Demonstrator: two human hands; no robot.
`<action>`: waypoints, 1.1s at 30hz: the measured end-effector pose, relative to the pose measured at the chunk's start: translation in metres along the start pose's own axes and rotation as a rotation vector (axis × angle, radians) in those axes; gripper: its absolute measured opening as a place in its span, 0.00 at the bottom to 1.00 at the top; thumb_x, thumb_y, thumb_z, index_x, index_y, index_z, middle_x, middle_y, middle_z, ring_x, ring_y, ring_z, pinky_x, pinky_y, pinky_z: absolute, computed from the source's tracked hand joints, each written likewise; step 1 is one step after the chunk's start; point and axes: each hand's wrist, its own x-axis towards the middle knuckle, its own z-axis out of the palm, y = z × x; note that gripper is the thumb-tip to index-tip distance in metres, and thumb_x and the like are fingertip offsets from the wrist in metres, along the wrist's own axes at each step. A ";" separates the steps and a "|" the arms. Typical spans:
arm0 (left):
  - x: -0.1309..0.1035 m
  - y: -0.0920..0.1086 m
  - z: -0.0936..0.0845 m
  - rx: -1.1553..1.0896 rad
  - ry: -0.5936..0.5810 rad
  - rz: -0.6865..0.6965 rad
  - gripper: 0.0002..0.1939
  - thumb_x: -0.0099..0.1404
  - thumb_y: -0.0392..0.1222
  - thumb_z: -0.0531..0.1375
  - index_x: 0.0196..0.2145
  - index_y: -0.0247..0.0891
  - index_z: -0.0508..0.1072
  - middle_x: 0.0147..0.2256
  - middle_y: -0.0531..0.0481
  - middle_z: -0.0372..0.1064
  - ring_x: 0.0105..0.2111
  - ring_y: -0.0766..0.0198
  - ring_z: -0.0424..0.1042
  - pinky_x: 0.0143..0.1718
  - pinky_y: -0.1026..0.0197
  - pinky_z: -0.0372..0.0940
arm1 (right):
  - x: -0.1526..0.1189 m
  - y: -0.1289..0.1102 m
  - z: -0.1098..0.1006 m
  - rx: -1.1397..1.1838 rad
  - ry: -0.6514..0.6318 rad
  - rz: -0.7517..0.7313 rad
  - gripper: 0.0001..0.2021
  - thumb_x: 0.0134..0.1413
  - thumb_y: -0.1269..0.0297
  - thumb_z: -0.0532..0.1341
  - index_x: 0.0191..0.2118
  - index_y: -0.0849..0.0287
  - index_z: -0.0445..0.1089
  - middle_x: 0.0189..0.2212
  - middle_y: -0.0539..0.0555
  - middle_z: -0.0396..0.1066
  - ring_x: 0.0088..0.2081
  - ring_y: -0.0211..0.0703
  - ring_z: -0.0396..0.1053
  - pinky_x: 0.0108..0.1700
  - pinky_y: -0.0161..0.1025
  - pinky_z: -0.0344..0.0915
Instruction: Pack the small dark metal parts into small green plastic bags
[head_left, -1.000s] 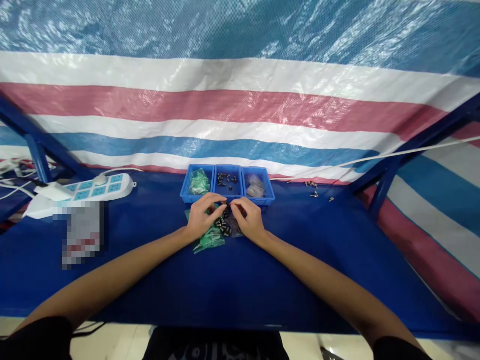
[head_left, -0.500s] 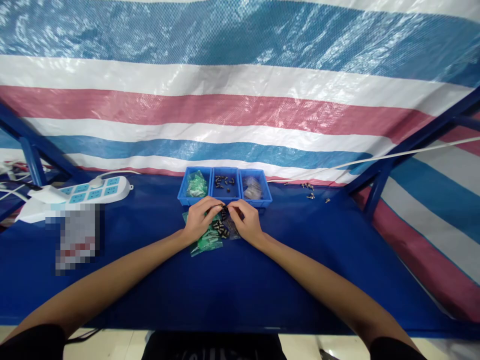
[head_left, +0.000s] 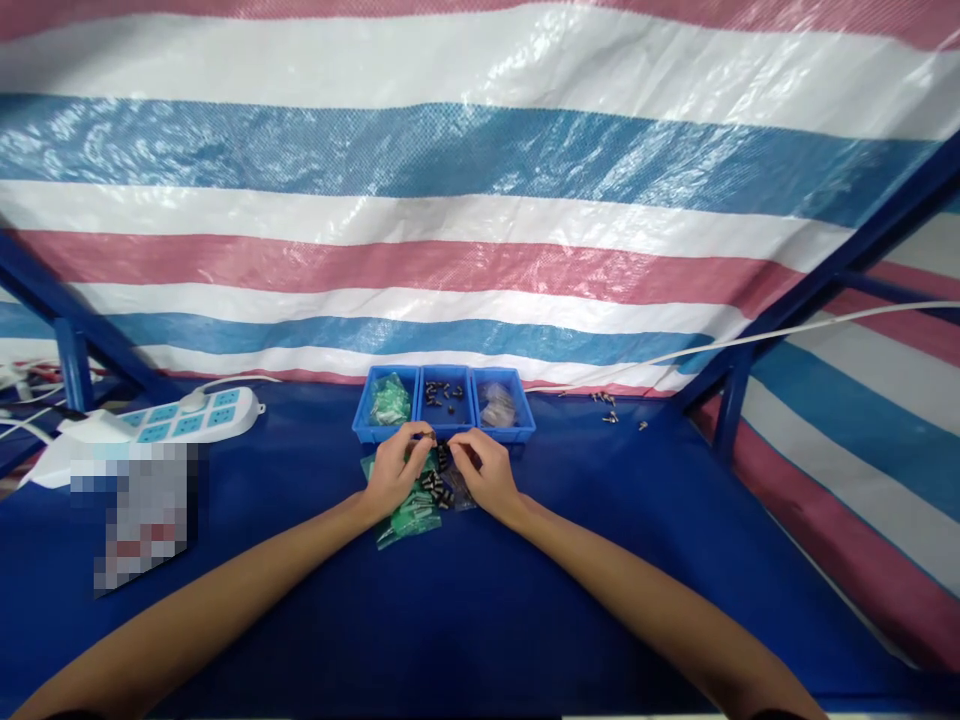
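Observation:
In the head view my left hand (head_left: 396, 472) is closed, thumb and index finger pinched at a small dark piece too tiny to name. Close beside it is my right hand (head_left: 486, 476), its fingertips also drawn together; what they hold, if anything, is hidden. Below and between the hands lies a pile of dark screws (head_left: 435, 488). Green plastic bags (head_left: 409, 522) are under and left of the pile, and a clear bag (head_left: 463, 492) lies partly beneath my right hand.
Behind my hands stand three joined blue bins: one with green bags (head_left: 391, 400), one with loose dark screws (head_left: 444, 392), one with clear bags (head_left: 498, 406). More screws (head_left: 609, 417) lie at the right. A white power strip (head_left: 202, 420) and a pixelated item (head_left: 146, 515) are left.
The view has tilted up, so the table sits lower. My hands have moved slightly apart at the fingertips, still above the screw pile.

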 end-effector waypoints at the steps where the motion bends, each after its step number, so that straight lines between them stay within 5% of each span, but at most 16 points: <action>1: 0.000 -0.001 0.000 0.006 -0.001 -0.004 0.09 0.69 0.44 0.51 0.41 0.38 0.65 0.20 0.58 0.62 0.16 0.71 0.60 0.20 0.68 0.57 | 0.000 0.000 0.000 0.000 0.000 -0.002 0.09 0.63 0.64 0.53 0.35 0.59 0.69 0.28 0.52 0.68 0.28 0.38 0.64 0.33 0.35 0.60; 22: 0.003 0.005 0.001 0.088 -0.030 0.056 0.10 0.67 0.46 0.55 0.39 0.38 0.71 0.35 0.49 0.71 0.24 0.70 0.68 0.28 0.67 0.65 | 0.000 -0.001 -0.002 -0.001 -0.006 0.004 0.10 0.62 0.63 0.53 0.35 0.58 0.69 0.27 0.52 0.67 0.28 0.39 0.64 0.33 0.36 0.62; 27: 0.004 0.008 -0.001 0.134 -0.040 0.138 0.12 0.69 0.45 0.51 0.36 0.36 0.72 0.30 0.49 0.71 0.28 0.65 0.70 0.33 0.63 0.65 | -0.001 -0.001 -0.001 0.006 0.016 -0.014 0.09 0.61 0.63 0.53 0.36 0.58 0.69 0.27 0.52 0.67 0.27 0.39 0.64 0.32 0.36 0.62; 33: 0.003 0.007 -0.003 0.164 -0.069 0.153 0.21 0.72 0.45 0.45 0.24 0.36 0.66 0.20 0.53 0.61 0.22 0.68 0.62 0.27 0.64 0.58 | -0.006 0.005 0.002 0.024 0.020 -0.088 0.06 0.59 0.64 0.57 0.40 0.57 0.69 0.23 0.48 0.63 0.23 0.37 0.62 0.29 0.36 0.63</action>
